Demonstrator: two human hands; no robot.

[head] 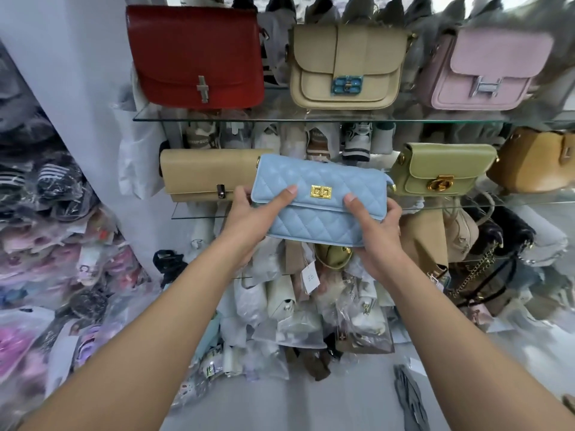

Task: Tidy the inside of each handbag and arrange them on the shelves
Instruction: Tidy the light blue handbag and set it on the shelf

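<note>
blue quilted flap bag (320,209): looks soft, light, probably slick | left grip (249,219) + right grip (378,234) curled round its ends, thumbs on flap | hold ends, not clasp (321,191)

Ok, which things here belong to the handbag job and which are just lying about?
Job: blue quilted handbag, gripped by left hand and right hand; red handbag, beige handbag, pink handbag, tan handbag, green handbag; glass shelves.
Lying about: wrapped packets stacked at left; sneakers behind the shelves.
</note>
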